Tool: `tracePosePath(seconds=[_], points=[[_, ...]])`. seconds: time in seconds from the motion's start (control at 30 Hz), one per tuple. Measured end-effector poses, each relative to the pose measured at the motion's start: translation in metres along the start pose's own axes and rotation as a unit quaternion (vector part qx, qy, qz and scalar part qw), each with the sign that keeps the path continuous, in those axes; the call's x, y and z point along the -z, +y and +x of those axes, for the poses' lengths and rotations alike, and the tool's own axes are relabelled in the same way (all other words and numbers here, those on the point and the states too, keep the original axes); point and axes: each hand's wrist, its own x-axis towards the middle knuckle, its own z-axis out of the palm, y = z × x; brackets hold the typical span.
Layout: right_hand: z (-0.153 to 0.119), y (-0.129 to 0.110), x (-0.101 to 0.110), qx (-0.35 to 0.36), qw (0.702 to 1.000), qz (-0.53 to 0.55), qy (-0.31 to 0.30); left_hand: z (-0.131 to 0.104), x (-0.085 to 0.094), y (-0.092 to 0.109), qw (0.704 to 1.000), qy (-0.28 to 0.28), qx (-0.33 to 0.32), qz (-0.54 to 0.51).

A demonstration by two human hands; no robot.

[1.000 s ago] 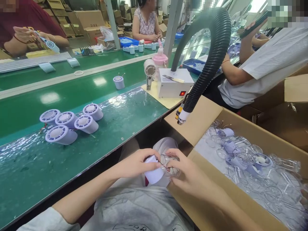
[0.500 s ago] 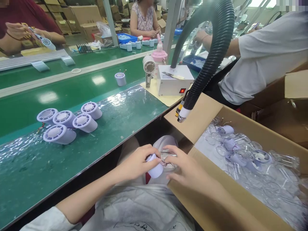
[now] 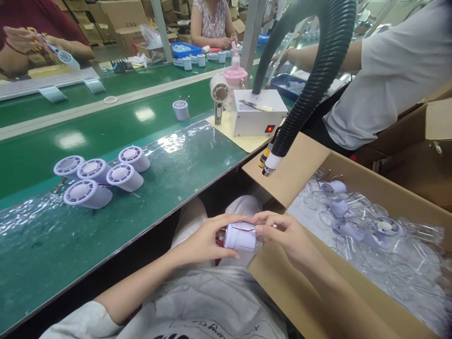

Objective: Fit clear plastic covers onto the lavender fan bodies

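Lilac plastic makes up the cylinder (image 3: 240, 240) at the lower middle of the frame, lying roughly on its side between the two hands. The left hand (image 3: 201, 240) is half closed around its left end, fingers along the top and thumb below, a grip that probably steadies the body while leaving its side uncovered. Thin dark wires (image 3: 243, 229) run along that side. The right hand (image 3: 284, 230) is partly curled, its fingertips gathered at the other end beside the wires — whether they pinch the wires or only touch the rim, I cannot tell. Something clear shows just under those fingertips (too blurred to name).

Five similar lilac housings (image 3: 87, 194) stand close together on the green bench (image 3: 151, 216) at the left of the frame, vented ends up, perhaps grouped so that they stay within easy reach. At the lower right, an open carton (image 3: 282, 282) holds a heap of clear plastic parts (image 3: 422, 230) with a few lilac pieces among them; its nearness to the right arm likely saves reaching. Above its flap hangs the nozzle (image 3: 271, 162) of a black ribbed hose (image 3: 312, 96) — the hose's bend seems to carry it clear of the hands
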Motion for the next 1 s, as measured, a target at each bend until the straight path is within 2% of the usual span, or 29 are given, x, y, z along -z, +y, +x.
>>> tracePosePath(seconds=[0.07, 0.17, 0.27, 0.33, 0.5, 0.7, 1.0], points=[[-0.002, 0.0, 0.002, 0.022, 0.999, -0.003, -0.023, -0.002, -0.001, 0.005, 0.995, -0.002, 0.032, -0.09], [-0.01, 0.003, 0.003, 0.111, 0.985, -0.121, -0.041, -0.004, -0.002, 0.01, 0.981, 0.011, 0.053, -0.184], [-0.02, 0.01, 0.004, 0.191, 0.953, -0.229, -0.042, -0.007, -0.001, 0.011, 0.973, 0.001, 0.091, -0.211], [-0.025, 0.013, 0.006, 0.204, 0.946, -0.246, -0.052, -0.008, 0.0, 0.012, 0.973, -0.017, 0.105, -0.204], [-0.027, 0.01, 0.008, 0.171, 0.956, -0.23, -0.06, -0.011, 0.003, 0.019, 0.988, -0.022, 0.057, -0.141], [-0.026, 0.001, 0.006, 0.103, 0.981, -0.142, -0.083, -0.013, 0.004, 0.025, 0.994, -0.021, 0.029, -0.102], [-0.025, 0.0, 0.001, 0.019, 0.995, 0.0, -0.101, -0.014, 0.008, 0.023, 1.0, -0.019, -0.009, -0.023]])
